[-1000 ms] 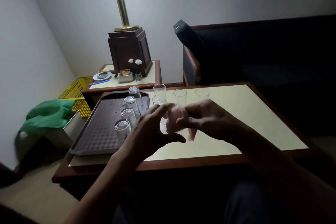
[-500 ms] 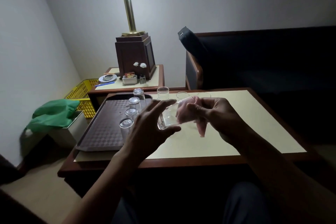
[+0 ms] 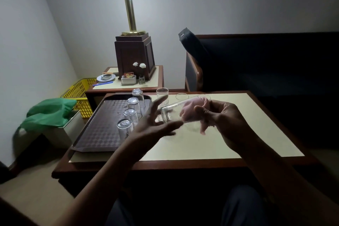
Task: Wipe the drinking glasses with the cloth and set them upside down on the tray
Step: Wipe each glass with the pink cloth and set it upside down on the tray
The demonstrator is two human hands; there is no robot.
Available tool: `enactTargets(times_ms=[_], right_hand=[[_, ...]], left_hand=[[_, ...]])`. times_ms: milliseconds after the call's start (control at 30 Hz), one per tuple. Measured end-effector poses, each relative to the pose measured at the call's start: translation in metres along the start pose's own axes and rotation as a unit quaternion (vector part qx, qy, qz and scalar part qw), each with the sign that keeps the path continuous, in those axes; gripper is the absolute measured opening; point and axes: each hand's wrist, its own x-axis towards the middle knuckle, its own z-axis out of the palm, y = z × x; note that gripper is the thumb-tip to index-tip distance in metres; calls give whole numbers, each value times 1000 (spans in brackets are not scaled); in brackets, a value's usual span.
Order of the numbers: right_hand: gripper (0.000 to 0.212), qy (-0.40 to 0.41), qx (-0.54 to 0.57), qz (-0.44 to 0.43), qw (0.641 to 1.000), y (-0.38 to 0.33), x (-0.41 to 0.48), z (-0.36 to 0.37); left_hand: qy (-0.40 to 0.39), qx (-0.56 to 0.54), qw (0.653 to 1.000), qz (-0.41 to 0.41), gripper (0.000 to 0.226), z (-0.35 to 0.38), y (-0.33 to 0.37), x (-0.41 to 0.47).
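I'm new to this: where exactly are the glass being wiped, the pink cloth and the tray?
held glass (image 3: 171, 113): head view, clear side wall near its base.
pink cloth (image 3: 199, 104): head view, bunched part inside the glass.
tray (image 3: 97, 134): head view, bare patterned floor near its front edge.

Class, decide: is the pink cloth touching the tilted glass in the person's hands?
Touching. The head view shows the pink cloth pushed into the mouth of the tilted glass by the right hand, its pink showing through the clear wall.
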Motion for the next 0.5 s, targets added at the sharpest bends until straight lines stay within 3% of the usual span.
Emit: enactTargets(times_ms=[33, 100, 167, 200, 267, 333, 400, 433, 500], right_hand=[[24, 3, -14, -21, 1000, 0, -3, 2], [23, -5, -37, -47, 998, -1, -7, 6], [29, -25, -34, -38, 998, -2, -8, 5], [32, -29, -20, -25, 999, -1, -5, 3], [37, -27, 17, 5, 999, 0, 1, -1], [36, -18, 37, 5, 999, 1, 3, -3], [28, -6, 29, -33, 999, -1, -1, 1], [23, -1, 13, -60, 998, -2, -4, 4], [13, -9, -34, -108, 993, -6, -10, 9]], left_hand=[[-31, -146, 983, -106, 86, 3, 3, 0], [-27, -238, 955, -174, 55, 5, 10, 3], [11, -142, 983, -114, 31, 7, 10, 3], [14, -77, 996, -49, 32, 6, 11, 2], [27, 53, 997, 46, 51, 0, 11, 1], [28, 97, 993, 61, 66, -8, 2, 5], [-3, -26, 1000, 6, 68, -4, 4, 4], [-17, -123, 989, -77, 63, -4, 6, 2], [-16, -206, 959, -192, 56, -4, 7, 4]])
